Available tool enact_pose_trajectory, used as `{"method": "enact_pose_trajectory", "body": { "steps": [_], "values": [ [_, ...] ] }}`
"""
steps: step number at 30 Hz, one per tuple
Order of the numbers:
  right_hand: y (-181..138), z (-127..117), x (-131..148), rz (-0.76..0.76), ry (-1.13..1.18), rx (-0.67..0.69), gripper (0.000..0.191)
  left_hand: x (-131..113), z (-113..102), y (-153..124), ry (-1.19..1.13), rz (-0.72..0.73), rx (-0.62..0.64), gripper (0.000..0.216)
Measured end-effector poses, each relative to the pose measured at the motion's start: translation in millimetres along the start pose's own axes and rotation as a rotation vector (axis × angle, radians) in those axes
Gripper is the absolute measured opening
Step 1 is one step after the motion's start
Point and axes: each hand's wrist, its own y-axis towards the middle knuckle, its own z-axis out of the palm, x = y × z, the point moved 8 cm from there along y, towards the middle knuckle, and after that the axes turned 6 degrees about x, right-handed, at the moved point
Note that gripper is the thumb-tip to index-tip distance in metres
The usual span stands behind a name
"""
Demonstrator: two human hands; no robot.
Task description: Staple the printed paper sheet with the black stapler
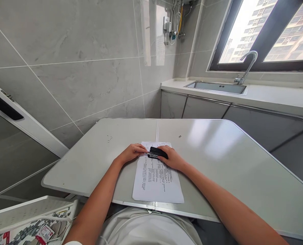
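A printed sheet of paper (156,180) lies on the grey folding table (222,153), in front of me. A black stapler (157,152) sits at the paper's top edge. My right hand (172,159) is wrapped over the stapler from the right, fingers curled on it. My left hand (132,152) rests on the paper's top left corner, its fingertips pinched together at the stapler's mouth.
A counter with a steel sink (216,87) and tap (247,65) runs along the back right under a window. A tiled wall stands behind the table. A white box with small packets (31,224) sits at the lower left. A door (11,136) is at left.
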Motion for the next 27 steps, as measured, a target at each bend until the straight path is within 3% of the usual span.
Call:
{"method": "enact_pose_trajectory", "body": {
  "steps": [8, 14, 21, 27],
  "values": [
    [0, -1, 2, 0.007, -0.002, 0.01, 0.036, -6, 10, 4, 0.137, 0.085, 0.055, 0.028],
    [1, -1, 3, 0.02, 0.001, 0.028, 0.035, -5, -1, 1, 0.198, 0.082, -0.01, 0.026],
    [1, -1, 4, 0.009, -0.004, 0.033, 0.033, -7, 11, 3, 0.151, 0.085, 0.086, 0.029],
    [1, -2, 4, 0.013, -0.009, 0.028, 0.033, -12, -1, 3, 0.139, 0.089, -0.076, 0.023]
  ]
}}
